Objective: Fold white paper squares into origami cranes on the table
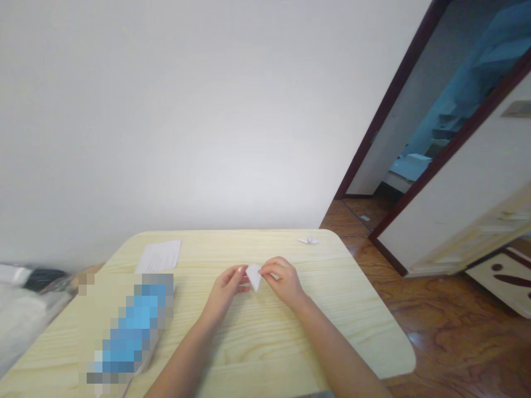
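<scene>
A small folded white paper piece point(254, 276) is held just above the light wooden table point(340, 309), near its middle. My left hand point(226, 290) pinches its left side with closed fingers. My right hand point(284, 279) pinches its right side, fingers curled over the top edge. Both forearms reach in from the bottom of the view.
A white sheet of paper point(160, 256) lies at the table's far left. A small folded white paper point(309, 240) sits near the far right edge. A blurred blue object point(133, 326) lies on the left. A white wall stands behind; an open doorway point(431, 138) is at the right.
</scene>
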`<state>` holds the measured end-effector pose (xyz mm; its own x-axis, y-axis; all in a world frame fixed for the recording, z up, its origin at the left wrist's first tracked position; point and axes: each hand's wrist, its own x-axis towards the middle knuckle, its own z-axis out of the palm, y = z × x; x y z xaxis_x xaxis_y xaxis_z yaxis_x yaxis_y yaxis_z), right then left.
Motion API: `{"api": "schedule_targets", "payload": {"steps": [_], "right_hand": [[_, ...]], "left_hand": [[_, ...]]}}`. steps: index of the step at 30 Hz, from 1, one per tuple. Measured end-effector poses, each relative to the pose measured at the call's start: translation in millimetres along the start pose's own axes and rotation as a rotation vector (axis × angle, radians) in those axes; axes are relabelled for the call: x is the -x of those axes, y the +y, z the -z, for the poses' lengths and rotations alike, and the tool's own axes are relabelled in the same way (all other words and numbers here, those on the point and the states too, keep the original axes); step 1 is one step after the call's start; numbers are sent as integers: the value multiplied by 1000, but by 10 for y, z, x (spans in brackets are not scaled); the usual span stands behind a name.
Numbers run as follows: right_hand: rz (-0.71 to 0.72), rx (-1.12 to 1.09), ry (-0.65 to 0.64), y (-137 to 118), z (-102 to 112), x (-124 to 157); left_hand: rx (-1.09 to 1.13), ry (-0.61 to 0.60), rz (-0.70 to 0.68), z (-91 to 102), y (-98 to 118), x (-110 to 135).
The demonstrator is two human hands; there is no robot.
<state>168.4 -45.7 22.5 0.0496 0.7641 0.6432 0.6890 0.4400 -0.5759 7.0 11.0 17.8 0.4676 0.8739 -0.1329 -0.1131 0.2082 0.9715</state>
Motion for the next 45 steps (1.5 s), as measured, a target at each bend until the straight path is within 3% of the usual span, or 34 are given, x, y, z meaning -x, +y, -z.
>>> {"api": "schedule_targets", "payload": {"steps": [10,18,45], "right_hand": [[63,155,-233,-57,32,-3],[54,137,-270,2,44,1],[39,34,-360,-32,165,-57]], "left_hand": [[60,137,-32,29,0,-29],[158,-39,75,66,-38,-23],[69,-49,66,53,-60,-11]]}}
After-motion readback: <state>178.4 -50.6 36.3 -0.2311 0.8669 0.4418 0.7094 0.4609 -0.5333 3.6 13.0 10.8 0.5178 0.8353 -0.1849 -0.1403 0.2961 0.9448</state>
